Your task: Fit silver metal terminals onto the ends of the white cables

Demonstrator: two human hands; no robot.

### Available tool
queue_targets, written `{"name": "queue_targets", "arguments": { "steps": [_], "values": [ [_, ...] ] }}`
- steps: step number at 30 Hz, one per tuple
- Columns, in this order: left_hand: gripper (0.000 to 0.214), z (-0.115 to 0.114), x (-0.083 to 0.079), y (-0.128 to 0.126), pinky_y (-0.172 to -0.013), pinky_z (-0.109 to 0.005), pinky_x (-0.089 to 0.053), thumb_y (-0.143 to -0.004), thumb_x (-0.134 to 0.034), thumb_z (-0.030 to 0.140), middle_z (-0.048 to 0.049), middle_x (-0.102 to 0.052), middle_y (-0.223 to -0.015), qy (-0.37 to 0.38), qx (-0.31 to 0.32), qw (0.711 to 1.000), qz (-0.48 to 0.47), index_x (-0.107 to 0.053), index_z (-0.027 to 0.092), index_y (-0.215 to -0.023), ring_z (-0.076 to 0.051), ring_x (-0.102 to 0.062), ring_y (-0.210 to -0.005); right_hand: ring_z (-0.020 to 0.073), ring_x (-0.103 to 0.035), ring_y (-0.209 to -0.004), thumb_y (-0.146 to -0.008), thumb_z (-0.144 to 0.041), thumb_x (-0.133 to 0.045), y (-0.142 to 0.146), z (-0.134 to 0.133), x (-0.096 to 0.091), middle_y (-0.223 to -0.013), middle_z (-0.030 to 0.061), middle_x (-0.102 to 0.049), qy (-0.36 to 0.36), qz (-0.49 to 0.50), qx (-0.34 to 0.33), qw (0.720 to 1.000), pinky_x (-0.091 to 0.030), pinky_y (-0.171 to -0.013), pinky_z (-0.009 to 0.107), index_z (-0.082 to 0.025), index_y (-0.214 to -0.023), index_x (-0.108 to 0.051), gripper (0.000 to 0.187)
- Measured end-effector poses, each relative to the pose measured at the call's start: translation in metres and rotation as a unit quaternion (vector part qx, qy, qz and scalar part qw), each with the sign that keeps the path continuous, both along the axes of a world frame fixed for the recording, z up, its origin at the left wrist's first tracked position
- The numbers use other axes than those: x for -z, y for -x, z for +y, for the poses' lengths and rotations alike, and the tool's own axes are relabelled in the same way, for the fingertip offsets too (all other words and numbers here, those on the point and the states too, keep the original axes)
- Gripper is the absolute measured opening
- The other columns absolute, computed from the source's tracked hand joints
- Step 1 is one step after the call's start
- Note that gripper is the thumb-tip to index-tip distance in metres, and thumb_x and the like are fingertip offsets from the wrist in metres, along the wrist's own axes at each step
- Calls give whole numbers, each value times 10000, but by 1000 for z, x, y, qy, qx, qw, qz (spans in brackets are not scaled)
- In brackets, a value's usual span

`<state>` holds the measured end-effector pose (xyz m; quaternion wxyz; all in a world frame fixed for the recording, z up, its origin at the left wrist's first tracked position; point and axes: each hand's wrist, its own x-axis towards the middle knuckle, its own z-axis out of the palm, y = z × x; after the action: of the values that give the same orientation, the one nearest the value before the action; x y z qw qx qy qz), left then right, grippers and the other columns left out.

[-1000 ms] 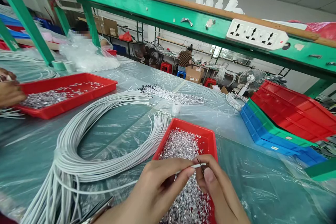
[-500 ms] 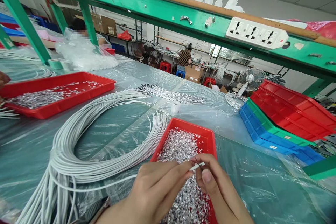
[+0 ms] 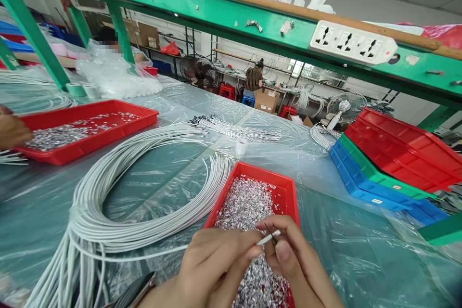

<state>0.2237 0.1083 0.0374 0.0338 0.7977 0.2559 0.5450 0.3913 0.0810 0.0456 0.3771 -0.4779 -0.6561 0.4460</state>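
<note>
My left hand (image 3: 212, 264) pinches the end of a thin white cable (image 3: 269, 238) between thumb and forefinger. My right hand (image 3: 294, 262) is closed right at the cable's tip, fingers pressed on its dark wire ends; any small part in them is hidden. Both hands hover over a red tray (image 3: 285, 190) filled with small shiny metal pieces (image 3: 249, 202). The cable runs left to a big coil of white cables (image 3: 119, 192) lying on the plastic-covered table.
A second red tray (image 3: 108, 132) of metal pieces sits at the left, with another person's hand (image 3: 12, 130) beside it. Stacked red, green and blue trays (image 3: 382, 168) stand at the right. A green frame with a socket strip (image 3: 352, 43) crosses overhead.
My hands have dropped slightly lower and nearer to me, still working on the cable tip. The other person's hand at the left has come back to its tray.
</note>
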Motion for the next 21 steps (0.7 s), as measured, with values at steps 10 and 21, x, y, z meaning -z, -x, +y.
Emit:
{"name": "queue_targets", "arguments": {
  "steps": [10,21],
  "values": [
    [164,-1,-7,8,-555,-129,-500,-978,-458,230,18,-711,-721,62,-18,997,-54,-605,190,-917,-66,-672,-597,150,-374,-599,-925,-492,-492,5,8,4,-705,-25,-391,-18,50,60,997,-314,-532,258,-265,-1079,-594,293],
    [178,-1,-5,2,-449,-225,-424,-996,-399,174,35,-616,-626,52,25,998,33,-571,188,-1040,-96,-574,-464,81,-360,-438,-841,-151,-616,-11,-4,-13,-568,-109,-478,-256,-62,90,961,-347,-441,187,-353,-973,-632,242]
  ]
}}
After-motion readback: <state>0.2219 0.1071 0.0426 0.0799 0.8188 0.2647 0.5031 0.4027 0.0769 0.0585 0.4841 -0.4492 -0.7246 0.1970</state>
